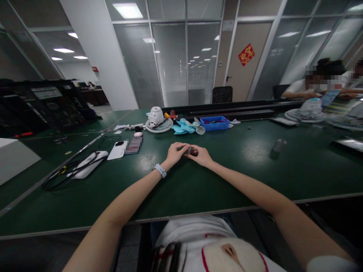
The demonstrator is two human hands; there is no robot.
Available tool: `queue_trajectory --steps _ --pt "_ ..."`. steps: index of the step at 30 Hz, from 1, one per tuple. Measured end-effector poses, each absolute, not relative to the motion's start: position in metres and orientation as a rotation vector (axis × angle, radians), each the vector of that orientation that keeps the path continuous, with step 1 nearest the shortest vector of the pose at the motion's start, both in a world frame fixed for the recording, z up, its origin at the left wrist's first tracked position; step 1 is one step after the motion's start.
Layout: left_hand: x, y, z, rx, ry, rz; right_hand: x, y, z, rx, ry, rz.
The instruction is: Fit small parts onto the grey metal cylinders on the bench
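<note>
- both hands are out over the green table (232,189), meeting around a small metal part (192,151), roughly straight ahead of the person
- left hand (176,154) has its thumb and fingers closed on one side of the part. there's a pale watch (161,170) on that wrist
- right hand (202,155) is closed on the other side, fingers curled round it, so both are gripping the same thing. the fingers hide a good bit of it, can't make out the details
- metal cylinder (279,145) sits on the table well off to the right, nobody touching it
- past the hands there's a white fan housing (155,115) resting on a round grille (160,127), then light blue fan blades (183,127) just beside that, then a blue basket (217,127) with small stuff in it
- over to the left: white phone (116,151), a blurred-out flat item (134,145) next to it, and a small pinkish oval thing (138,134) near those
- further left, a white flat device (88,167) with a black cable (74,172) lying across it
- a co-worker (300,89) is at the far right, near more fan parts (311,107)
</note>
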State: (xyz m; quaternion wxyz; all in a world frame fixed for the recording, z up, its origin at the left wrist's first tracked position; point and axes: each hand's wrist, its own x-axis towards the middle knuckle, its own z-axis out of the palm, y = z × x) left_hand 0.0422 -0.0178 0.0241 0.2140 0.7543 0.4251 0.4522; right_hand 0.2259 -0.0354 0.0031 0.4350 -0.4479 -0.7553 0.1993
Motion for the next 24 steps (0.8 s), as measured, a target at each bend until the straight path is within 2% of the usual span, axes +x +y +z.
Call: queue_trajectory --steps 4,9,14,18,24 --pt "0.018 -0.014 0.022 2.116 1.228 1.196 0.227 -0.035 0.003 -1.128 -1.851 0.526" --pt "-0.011 -0.007 0.015 2.24 1.546 0.911 0.225 -0.036 0.0 -1.128 -1.84 0.546" --pt "-0.014 -0.007 0.01 2.279 1.593 0.813 0.236 -0.027 0.002 -1.111 -1.743 0.556" --pt "-0.012 -0.006 0.011 2.26 1.617 0.899 0.295 -0.004 0.015 -1.275 -1.592 0.335" --pt "-0.011 0.002 0.008 2.018 1.658 1.19 0.429 0.016 0.012 -1.834 -1.27 -0.101"
